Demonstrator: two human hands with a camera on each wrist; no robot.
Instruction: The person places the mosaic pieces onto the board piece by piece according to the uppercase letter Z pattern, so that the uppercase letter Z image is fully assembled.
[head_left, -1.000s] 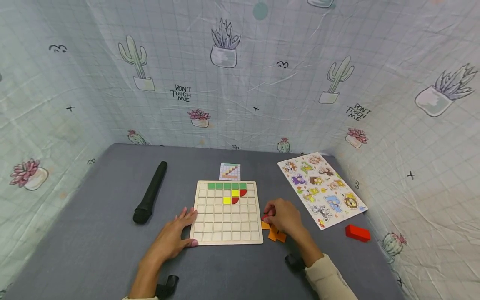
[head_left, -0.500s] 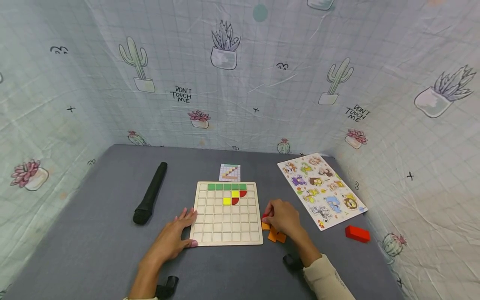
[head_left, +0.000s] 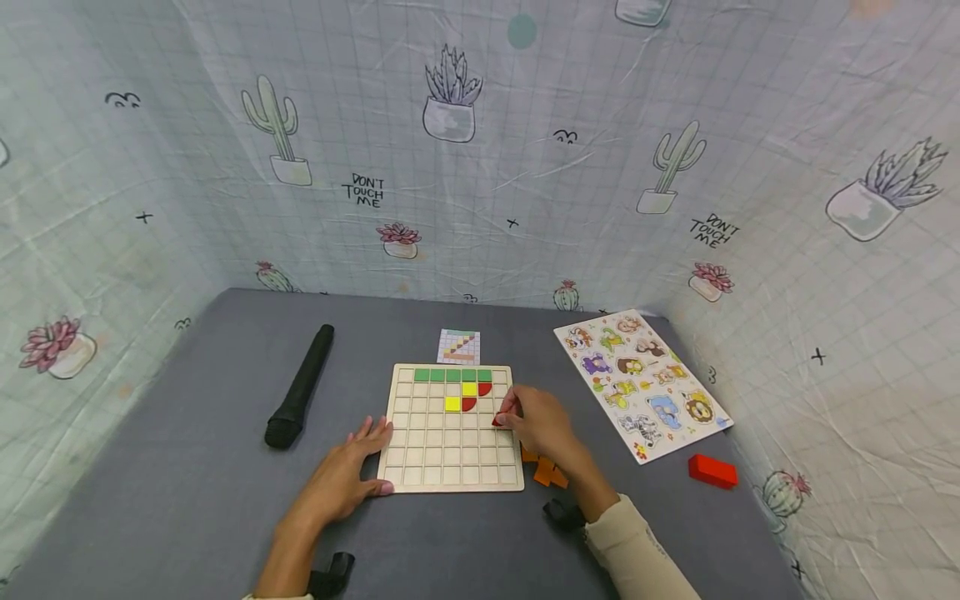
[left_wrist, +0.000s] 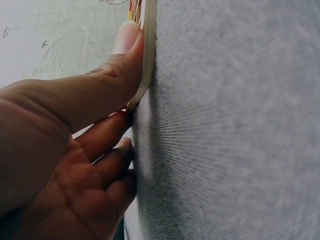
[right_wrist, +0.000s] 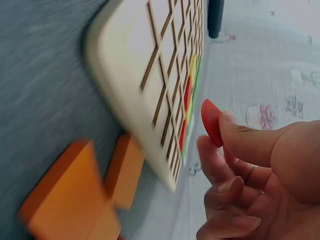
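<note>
- Your right hand (head_left: 536, 419) pinches one small, flat red tile with a rounded edge (right_wrist: 211, 122) between thumb and fingertips, raised above the right part of the square pale-wood grid board (head_left: 442, 446).
- Your left hand (head_left: 345, 479) lies with fingers extended and spread at the board's left edge, thumb on its near left corner; it grips nothing else.
- The red tile should handle as light and stiff, perhaps a bit slippery; take it by opposite edges, so the face stays level. The board looks rigid; steady it by its rim.
- Set in the board: five green square tiles (head_left: 453, 375), two yellow square tiles (head_left: 469, 389), two red quarter-round tiles (head_left: 468, 404).
- Just right of the board: at least three orange tiles (head_left: 543, 472), partly hidden, so you cannot get a full count.
- Beyond the board: one printed pattern card (head_left: 459, 346).
- Left of the board: one black microphone (head_left: 302, 383).
</note>
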